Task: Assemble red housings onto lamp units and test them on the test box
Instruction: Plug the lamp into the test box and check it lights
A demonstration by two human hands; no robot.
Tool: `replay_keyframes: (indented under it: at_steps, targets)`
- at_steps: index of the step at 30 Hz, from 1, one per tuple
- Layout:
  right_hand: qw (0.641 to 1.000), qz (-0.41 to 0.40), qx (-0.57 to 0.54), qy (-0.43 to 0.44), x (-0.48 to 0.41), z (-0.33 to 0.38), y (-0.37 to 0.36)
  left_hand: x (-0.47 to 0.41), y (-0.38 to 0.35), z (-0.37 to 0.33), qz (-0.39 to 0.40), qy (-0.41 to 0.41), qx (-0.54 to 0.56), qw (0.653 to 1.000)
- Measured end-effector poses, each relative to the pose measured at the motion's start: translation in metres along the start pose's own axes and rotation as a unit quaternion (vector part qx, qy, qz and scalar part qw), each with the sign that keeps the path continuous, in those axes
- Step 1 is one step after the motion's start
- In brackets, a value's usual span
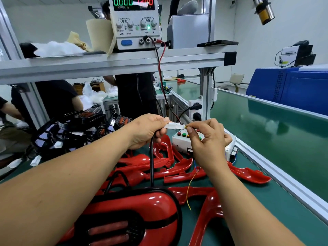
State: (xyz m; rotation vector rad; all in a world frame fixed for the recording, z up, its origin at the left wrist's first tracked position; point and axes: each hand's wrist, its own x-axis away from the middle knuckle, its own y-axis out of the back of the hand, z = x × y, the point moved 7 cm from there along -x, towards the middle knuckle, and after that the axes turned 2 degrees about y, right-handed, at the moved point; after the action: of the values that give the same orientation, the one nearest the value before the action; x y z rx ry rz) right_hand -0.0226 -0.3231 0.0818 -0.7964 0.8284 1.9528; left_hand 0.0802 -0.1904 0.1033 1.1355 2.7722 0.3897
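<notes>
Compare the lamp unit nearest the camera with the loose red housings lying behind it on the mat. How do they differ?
The lamp unit combines red shell, black trim and a slotted lens; the loose red housings are plain red shells. The lamp unit has a black cable rising to the left hand; the housings have none. The lamp unit lies alone; the housings lie heaped, overlapping. Both are glossy red and rest on the green mat.

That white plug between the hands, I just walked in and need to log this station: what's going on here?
A person is at the test step. The left hand holds the white connector on the black cable from the red-housed lamp unit lying in front, while the right hand pinches the wired end meeting it. The test box sits just behind. The power supply shows zero current.
</notes>
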Motion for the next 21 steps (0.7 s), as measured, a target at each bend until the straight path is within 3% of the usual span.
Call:
replay_keyframes:
  at_steps: [9, 19, 21]
  targets:
    - [0.997, -0.01, 0.054, 0.055, 0.001, 0.012, 0.004, 0.002, -0.002, -0.002, 0.01, 0.02, -0.028, 0.999]
    - [0.999, -0.029, 0.019, 0.037, 0.009, 0.013, -0.005, 0.004, -0.01, -0.004, 0.032, 0.049, -0.067, 0.996]
    - [0.999, -0.01, 0.03, 0.026, 0.011, 0.008, -0.01, 0.012, -0.008, -0.007, 0.027, 0.071, -0.118, 0.99]
